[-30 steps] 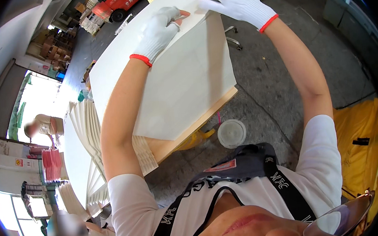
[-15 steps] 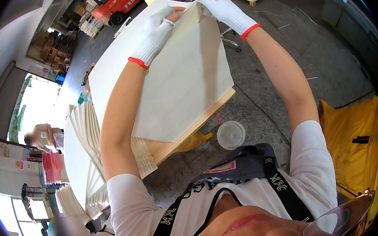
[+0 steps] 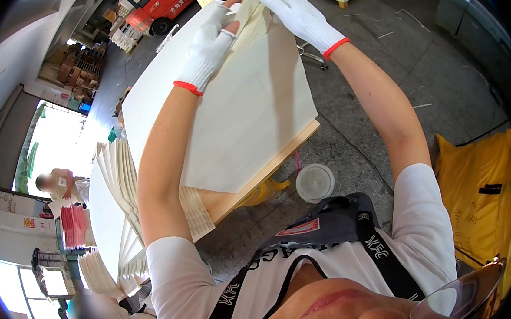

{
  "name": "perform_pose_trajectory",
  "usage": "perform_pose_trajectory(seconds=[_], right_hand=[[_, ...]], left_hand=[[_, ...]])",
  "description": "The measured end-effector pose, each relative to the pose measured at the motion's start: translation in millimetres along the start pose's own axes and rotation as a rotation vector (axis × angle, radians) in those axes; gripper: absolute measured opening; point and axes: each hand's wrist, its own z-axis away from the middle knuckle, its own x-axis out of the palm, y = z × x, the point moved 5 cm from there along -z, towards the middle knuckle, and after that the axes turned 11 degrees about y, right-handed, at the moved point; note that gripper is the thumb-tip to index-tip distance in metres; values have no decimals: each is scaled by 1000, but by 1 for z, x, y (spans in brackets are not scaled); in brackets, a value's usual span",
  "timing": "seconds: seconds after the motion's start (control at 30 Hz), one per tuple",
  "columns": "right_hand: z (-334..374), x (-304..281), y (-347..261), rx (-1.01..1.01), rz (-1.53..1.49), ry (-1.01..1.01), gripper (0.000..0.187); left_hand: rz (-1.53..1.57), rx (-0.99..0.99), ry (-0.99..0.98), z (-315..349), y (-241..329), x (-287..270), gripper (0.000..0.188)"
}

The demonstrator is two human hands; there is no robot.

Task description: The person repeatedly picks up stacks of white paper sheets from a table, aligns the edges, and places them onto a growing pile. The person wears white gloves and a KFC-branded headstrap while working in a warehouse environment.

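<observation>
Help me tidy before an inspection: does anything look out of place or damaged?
Thin pale strips lie loose on the dark floor to the right, looking like stray scraps. Also, the left hand's glove leaves parts of two fingers bare, while the right hand looks covered. No spill is visible.

The right hand (image 3: 300,16) has come inward to the far edge of the white sheet (image 3: 245,112), and a pale strip (image 3: 247,11) of it, nearly flat a second ago, now stands up between the hands. The left hand (image 3: 212,42) has slid farther forward, thumb and fingers parting. Across the room, a co-worker (image 3: 63,183) stands straighter.
</observation>
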Motion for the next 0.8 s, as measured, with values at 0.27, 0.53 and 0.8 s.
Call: perform_pose_trajectory(seconds=[0.27,0.53,0.8], right_hand=[[-3,3,0,-49,-30,8,56],[1,-1,1,-37,-35,48,54],[-2,3,4,-90,16,50,55]], left_hand=[[-202,-145,-39,5,-15,7,37],[-153,-224,-130,2,3,5,35],[-200,-46,-36,4,9,2,29]])
